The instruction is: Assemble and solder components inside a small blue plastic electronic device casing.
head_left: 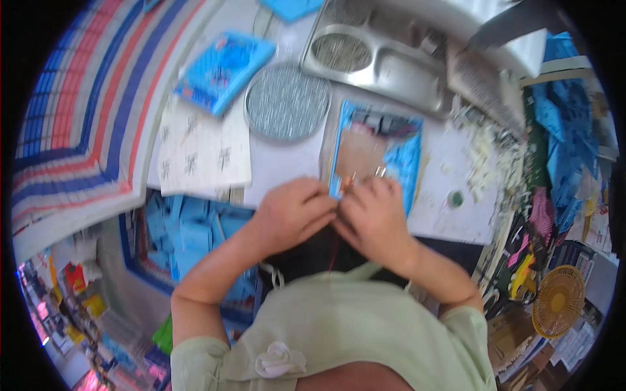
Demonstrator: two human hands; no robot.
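Observation:
At the near edge of the table, my two hands meet with fingers bent and pressed together. My left hand (297,207) is closed at the near left corner of a blue-edged flat packet (405,159). My right hand (375,215) is closed beside it, its fingertips over the packet's near end. Whatever the fingers pinch is hidden and blurred. A thin red thread (333,253) hangs below the fingertips. Small shiny metal pieces (380,171) lie on the packet's brownish middle, just beyond my right fingers.
Beyond my hands are a round dish of thin metallic pins (287,101), a steel compartment tray (407,77) and a blue printed packet (225,72). A marked paper sheet (205,153) lies left. Pale scraps (481,156) lie right. A bin of blue pieces (195,228) stands below the table's left edge.

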